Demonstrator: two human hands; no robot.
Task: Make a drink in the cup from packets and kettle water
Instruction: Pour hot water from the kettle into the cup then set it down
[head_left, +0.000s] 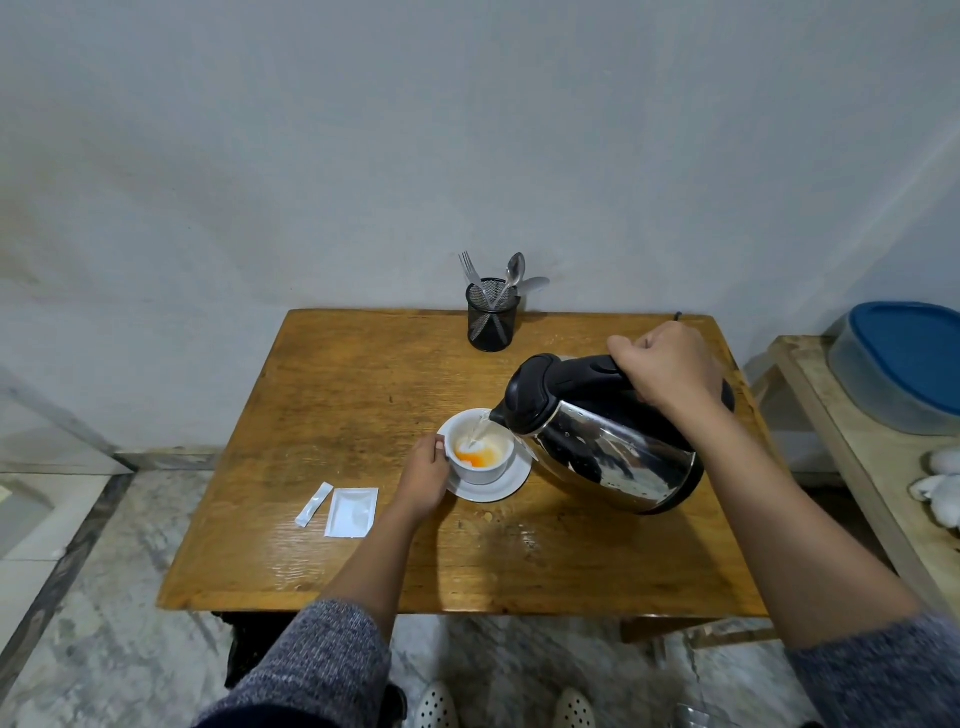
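A white cup (485, 472) stands on a white saucer (506, 487) near the middle of the wooden table (363, 561). Orange liquid and white powder show inside the cup. My left hand (423, 480) grips the cup's left side. My right hand (667, 370) holds the black handle of a steel kettle (608, 457), which is tilted left. A thin stream of water runs from the kettle's spout into the cup. Two white packets lie left of the cup: a narrow stick packet (314, 504) and a square packet (352, 512).
A black mesh holder (491, 322) with a fork and spoons stands at the table's far edge. To the right is a second wooden surface (852, 457) with a blue-lidded container (904, 364) and a white soft object (940, 488). The floor is marble.
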